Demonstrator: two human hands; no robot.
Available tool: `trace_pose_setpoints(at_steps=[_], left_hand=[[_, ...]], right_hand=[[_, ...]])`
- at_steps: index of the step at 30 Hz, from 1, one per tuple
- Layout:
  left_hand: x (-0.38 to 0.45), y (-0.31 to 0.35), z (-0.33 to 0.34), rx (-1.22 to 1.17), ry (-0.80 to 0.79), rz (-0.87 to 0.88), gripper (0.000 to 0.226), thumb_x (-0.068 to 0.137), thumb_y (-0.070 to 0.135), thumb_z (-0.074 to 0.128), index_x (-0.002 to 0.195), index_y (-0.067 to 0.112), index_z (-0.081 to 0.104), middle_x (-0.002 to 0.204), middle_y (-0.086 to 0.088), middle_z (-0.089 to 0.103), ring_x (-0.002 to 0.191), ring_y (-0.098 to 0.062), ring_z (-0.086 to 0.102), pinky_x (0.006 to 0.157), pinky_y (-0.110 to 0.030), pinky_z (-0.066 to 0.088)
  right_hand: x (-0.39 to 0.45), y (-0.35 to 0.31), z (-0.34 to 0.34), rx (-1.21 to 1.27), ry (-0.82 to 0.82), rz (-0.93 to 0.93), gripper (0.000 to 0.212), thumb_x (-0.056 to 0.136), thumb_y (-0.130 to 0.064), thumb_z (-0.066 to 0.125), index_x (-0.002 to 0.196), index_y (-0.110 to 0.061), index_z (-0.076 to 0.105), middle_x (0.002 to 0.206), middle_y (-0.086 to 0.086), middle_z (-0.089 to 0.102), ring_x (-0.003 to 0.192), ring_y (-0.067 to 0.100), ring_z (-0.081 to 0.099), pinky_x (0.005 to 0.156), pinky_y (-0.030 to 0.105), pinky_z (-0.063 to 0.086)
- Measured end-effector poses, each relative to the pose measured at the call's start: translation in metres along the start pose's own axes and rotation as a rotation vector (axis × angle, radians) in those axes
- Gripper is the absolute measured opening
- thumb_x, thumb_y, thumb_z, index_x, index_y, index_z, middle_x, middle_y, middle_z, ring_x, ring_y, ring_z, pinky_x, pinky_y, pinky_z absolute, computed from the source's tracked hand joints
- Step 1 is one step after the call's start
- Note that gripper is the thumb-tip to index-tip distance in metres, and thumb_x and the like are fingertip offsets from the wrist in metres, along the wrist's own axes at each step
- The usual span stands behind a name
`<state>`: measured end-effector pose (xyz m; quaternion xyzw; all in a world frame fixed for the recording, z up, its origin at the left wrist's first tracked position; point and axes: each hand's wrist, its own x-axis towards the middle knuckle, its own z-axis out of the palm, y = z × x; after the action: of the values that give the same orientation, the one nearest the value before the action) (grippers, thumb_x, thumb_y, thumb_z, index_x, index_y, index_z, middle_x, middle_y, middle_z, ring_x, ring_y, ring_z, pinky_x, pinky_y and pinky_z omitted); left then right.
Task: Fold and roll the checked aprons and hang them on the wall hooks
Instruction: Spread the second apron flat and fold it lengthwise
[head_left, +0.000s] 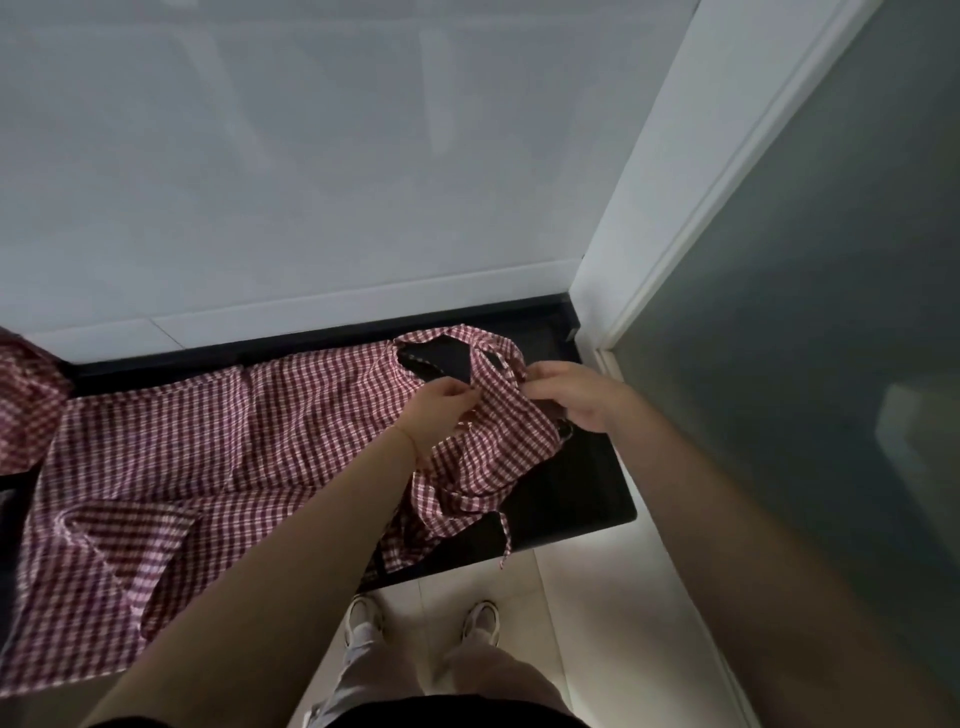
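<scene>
**Both hands pinch the bib end of a spread apron; folding barely begun**

Pinching with thumb and fingertips, the left hand (441, 402) holds the red-and-white checked apron (218, 457) at its bib end, and the right hand (569, 395) grips the same end just beside it, fingers curled over the cloth near the neck loop (467, 338). The two hands are close together but not touching.

The apron lies spread along a dark countertop (571, 499), its skirt running off to the left and drooping over the front edge. The bib end is bunched and rumpled under the hands, and a tie string (505, 540) dangles past the counter's front edge toward the tiled floor (597, 613).

Judging by this layout, the task is at an early stage. No clean fold line shows anywhere in the cloth, though one corner of the skirt is turned over loosely, and nothing is rolled. The hands seem to be sorting out the neck loop and ties before a first fold.

A second bundle of checked cloth (26, 395) sits at the far left, heaped on the counter; whether it is folded or merely piled cannot be told. It probably waits its turn.

No wall hooks are in view on the pale tiled wall (311, 182) behind the counter, so hanging is wholly ahead.
</scene>
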<state>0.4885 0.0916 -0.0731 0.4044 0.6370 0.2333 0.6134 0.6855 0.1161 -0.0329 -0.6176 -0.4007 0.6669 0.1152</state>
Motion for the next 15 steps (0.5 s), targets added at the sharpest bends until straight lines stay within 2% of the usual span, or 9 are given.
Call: trace_pose_setpoints(at_steps=[2, 4, 5, 7, 9, 11, 12, 15], left_hand=[[-0.001, 0.000, 0.003, -0.137, -0.034, -0.044, 0.019, 0.099, 0.021, 0.056, 0.112, 0.009, 0.064, 0.108, -0.010, 0.068, 0.099, -0.024, 0.066, 0.086, -0.036, 0.057], [-0.001, -0.001, 0.005, -0.172, -0.016, -0.044, 0.022, 0.100, 0.020, 0.054, 0.116, 0.007, 0.062, 0.104, -0.009, 0.067, 0.093, -0.021, 0.065, 0.077, -0.032, 0.055], [-0.001, -0.001, 0.004, -0.164, 0.008, -0.038, 0.023, 0.101, 0.020, 0.053, 0.117, 0.006, 0.062, 0.103, -0.009, 0.066, 0.091, -0.020, 0.064, 0.074, -0.031, 0.055], [0.001, -0.001, 0.000, -0.114, 0.100, -0.042, 0.021, 0.101, 0.021, 0.052, 0.112, 0.008, 0.064, 0.101, -0.010, 0.067, 0.089, -0.019, 0.064, 0.078, -0.035, 0.058], [0.004, 0.000, -0.008, -0.062, 0.251, -0.067, 0.019, 0.101, 0.022, 0.052, 0.106, 0.009, 0.064, 0.095, -0.008, 0.066, 0.082, -0.018, 0.062, 0.080, -0.036, 0.060], [0.007, 0.000, -0.017, 0.011, 0.383, -0.076, 0.018, 0.102, 0.020, 0.050, 0.109, 0.008, 0.062, 0.086, -0.004, 0.063, 0.071, -0.013, 0.057, 0.064, -0.026, 0.055], [0.008, -0.002, -0.020, 0.041, 0.419, -0.072, 0.020, 0.102, 0.020, 0.050, 0.112, 0.007, 0.062, 0.083, -0.002, 0.061, 0.068, -0.012, 0.055, 0.061, -0.026, 0.054], [0.007, 0.000, -0.021, 0.105, 0.414, -0.026, 0.025, 0.101, 0.024, 0.054, 0.117, 0.007, 0.063, 0.085, 0.000, 0.061, 0.073, -0.016, 0.059, 0.077, -0.040, 0.060]], right_hand=[[-0.003, 0.001, 0.014, 0.094, -0.031, -0.030, 0.028, 0.091, -0.007, 0.066, 0.116, -0.018, 0.062, 0.110, 0.008, 0.070, 0.101, 0.025, 0.067, 0.085, 0.039, 0.057], [-0.007, 0.001, 0.025, 0.067, -0.062, 0.013, 0.028, 0.094, -0.006, 0.061, 0.118, -0.022, 0.059, 0.106, 0.006, 0.069, 0.096, 0.022, 0.067, 0.071, 0.030, 0.056], [-0.008, 0.002, 0.028, 0.010, -0.050, 0.041, 0.027, 0.096, -0.008, 0.059, 0.120, -0.021, 0.060, 0.106, 0.005, 0.068, 0.096, 0.021, 0.066, 0.071, 0.028, 0.054], [-0.007, 0.004, 0.028, -0.157, 0.032, 0.092, 0.027, 0.097, -0.017, 0.058, 0.123, -0.012, 0.064, 0.110, 0.009, 0.069, 0.099, 0.025, 0.066, 0.081, 0.034, 0.056], [-0.008, 0.005, 0.020, -0.368, 0.126, 0.170, 0.028, 0.096, -0.022, 0.058, 0.116, -0.004, 0.067, 0.111, 0.014, 0.069, 0.100, 0.029, 0.067, 0.091, 0.040, 0.056], [-0.012, 0.006, 0.007, -0.465, 0.238, 0.219, 0.030, 0.095, -0.024, 0.059, 0.107, 0.003, 0.066, 0.108, 0.017, 0.069, 0.095, 0.029, 0.068, 0.089, 0.040, 0.057], [-0.015, 0.005, 0.000, -0.438, 0.288, 0.223, 0.030, 0.096, -0.025, 0.059, 0.102, 0.004, 0.064, 0.106, 0.017, 0.069, 0.092, 0.029, 0.068, 0.088, 0.041, 0.058], [-0.030, -0.004, -0.017, -0.052, 0.359, 0.150, 0.022, 0.096, -0.025, 0.063, 0.098, -0.004, 0.059, 0.103, 0.014, 0.068, 0.085, 0.025, 0.067, 0.086, 0.042, 0.058]])
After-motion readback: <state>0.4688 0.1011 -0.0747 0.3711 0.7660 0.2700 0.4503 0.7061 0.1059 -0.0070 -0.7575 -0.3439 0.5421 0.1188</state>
